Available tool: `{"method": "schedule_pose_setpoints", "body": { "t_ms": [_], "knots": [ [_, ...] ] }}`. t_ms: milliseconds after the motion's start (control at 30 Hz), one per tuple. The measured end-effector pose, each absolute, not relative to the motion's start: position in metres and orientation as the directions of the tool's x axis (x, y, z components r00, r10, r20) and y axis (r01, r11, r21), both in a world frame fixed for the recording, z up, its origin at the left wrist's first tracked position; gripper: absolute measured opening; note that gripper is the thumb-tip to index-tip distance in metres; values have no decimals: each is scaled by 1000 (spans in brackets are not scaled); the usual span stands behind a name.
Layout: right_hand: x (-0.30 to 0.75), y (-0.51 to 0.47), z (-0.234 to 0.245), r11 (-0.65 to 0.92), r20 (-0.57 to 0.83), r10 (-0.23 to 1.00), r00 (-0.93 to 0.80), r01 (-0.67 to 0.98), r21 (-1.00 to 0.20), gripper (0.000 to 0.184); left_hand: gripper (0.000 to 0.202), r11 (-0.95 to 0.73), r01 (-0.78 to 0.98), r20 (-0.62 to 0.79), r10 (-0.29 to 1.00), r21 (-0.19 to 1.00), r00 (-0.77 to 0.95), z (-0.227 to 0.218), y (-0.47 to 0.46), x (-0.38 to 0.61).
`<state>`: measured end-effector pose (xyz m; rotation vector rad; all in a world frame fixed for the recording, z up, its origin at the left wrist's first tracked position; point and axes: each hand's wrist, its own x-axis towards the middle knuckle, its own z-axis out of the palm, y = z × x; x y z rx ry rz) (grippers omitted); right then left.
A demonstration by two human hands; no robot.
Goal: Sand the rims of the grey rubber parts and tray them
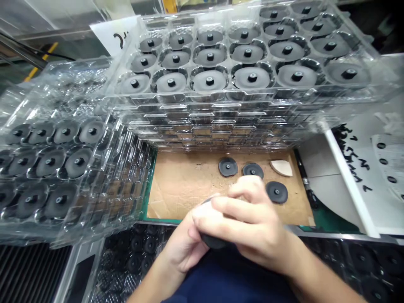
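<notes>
Close to my body, both hands meet around a black rubber-looking disc (214, 241). Its dark edge shows below my fingers, while most of its face is hidden. My left hand (186, 242) grips it from the left and beneath. Over its top lie the bent fingers of my right hand (252, 219), slightly blurred. A bright pale patch shows under the right fingertips; I cannot tell whether it is a pad or glare. Beyond the hands, a black disc (227, 167), another disc (253, 170) and a third disc (277, 192) lie on cardboard, each with a central stub.
A tall stack of clear trays (210, 94) filled with discs stands behind the cardboard (179, 181). More trays (63, 168) lean at the left. A pale wedge-shaped piece (282, 168) and a black marker (307, 185) lie at the right, beside a white panel edge (350, 176).
</notes>
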<state>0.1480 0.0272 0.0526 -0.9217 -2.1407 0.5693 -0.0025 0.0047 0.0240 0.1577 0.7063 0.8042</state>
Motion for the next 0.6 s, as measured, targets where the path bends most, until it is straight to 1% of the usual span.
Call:
{"method": "schedule_pose_setpoints", "body": {
  "t_ms": [33, 67, 100, 133, 200, 233, 267, 300, 333, 367, 467, 600],
  "knots": [
    [150, 32, 50, 663, 452, 724, -521, 342, -666, 28, 43, 705, -597, -508, 700, 383, 502, 24, 4, -3],
    [153, 36, 47, 638, 431, 724, -539, 286, -715, 28, 41, 710, -593, -493, 698, 380, 519, 23, 3, -3],
    [156, 38, 43, 579, 384, 762, -522, 283, -765, 28, 41, 711, -595, -484, 697, 374, 529, 22, 1, -4],
    [160, 38, 38, 491, 320, 829, -459, 321, -810, 26, 44, 713, -600, -478, 695, 363, 537, 21, 0, -5],
    [166, 34, 24, 247, 164, 958, -237, 384, -890, 21, 54, 716, -615, -471, 690, 331, 550, 19, -1, -7],
    [167, 30, 15, 116, 67, 988, -142, 376, -919, 20, 57, 716, -624, -466, 688, 313, 556, 18, -2, -8],
    [168, 25, 3, 2, -30, 996, -83, 359, -933, 22, 57, 713, -634, -457, 691, 301, 560, 18, -1, -9],
    [169, 19, -9, -80, -107, 992, -60, 348, -934, 26, 56, 709, -642, -445, 695, 293, 564, 17, -1, -10],
    [169, 13, -22, -126, -159, 985, -66, 353, -927, 30, 55, 707, -646, -436, 697, 289, 569, 17, 0, -11],
    [168, 8, -35, -147, -190, 979, -81, 372, -916, 31, 54, 705, -649, -432, 699, 285, 570, 16, 0, -12],
    [167, -8, -66, -168, -223, 972, -71, 456, -874, 24, 55, 710, -651, -438, 692, 268, 574, 13, 1, -16],
    [167, -26, -80, -170, -234, 971, -49, 542, -823, 26, 60, 718, -650, -473, 676, 249, 565, 10, -1, -19]
  ]
}}
